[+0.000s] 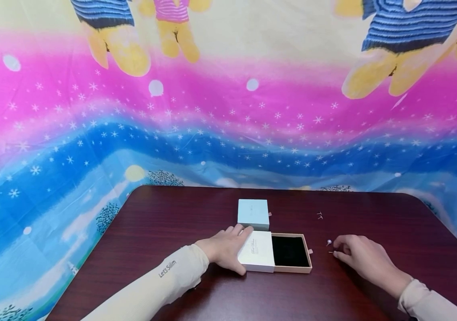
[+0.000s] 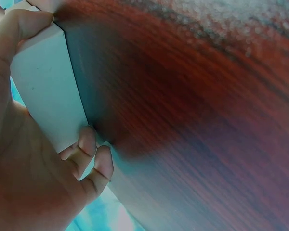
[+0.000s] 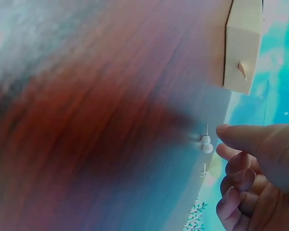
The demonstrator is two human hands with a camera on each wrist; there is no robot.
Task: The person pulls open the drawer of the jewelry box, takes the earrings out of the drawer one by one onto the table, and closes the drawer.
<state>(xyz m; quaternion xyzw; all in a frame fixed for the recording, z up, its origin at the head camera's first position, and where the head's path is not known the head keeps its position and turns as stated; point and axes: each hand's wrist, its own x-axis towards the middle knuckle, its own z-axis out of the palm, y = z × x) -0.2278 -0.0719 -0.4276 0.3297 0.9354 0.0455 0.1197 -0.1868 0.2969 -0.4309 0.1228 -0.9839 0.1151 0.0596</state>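
Note:
My left hand [image 1: 227, 249] grips the white sleeve [image 1: 257, 249] of a drawer-style jewellery box, thumb on its near side and fingers at the far side. Part of the drawer [image 1: 290, 269], with a black padded insert, sticks out to the right. In the left wrist view, the thumb and fingertips press against the sleeve [image 2: 45, 86]. My right hand [image 1: 366, 261] hovers low over the table, thumb and forefinger just beside two pearl stud earrings [image 3: 207, 147]. A small gap separates the fingertips from the pearls. One pearl stud [image 1: 328, 242] shows clearly in the head view.
A pale blue-green box [image 1: 253, 211] with a small side tab stands behind the white one. Two small metallic pieces [image 1: 320, 216] lie farther back on the dark wooden table [image 1: 196, 205]. A printed cloth [image 1: 220, 107] hangs behind the table's far edge.

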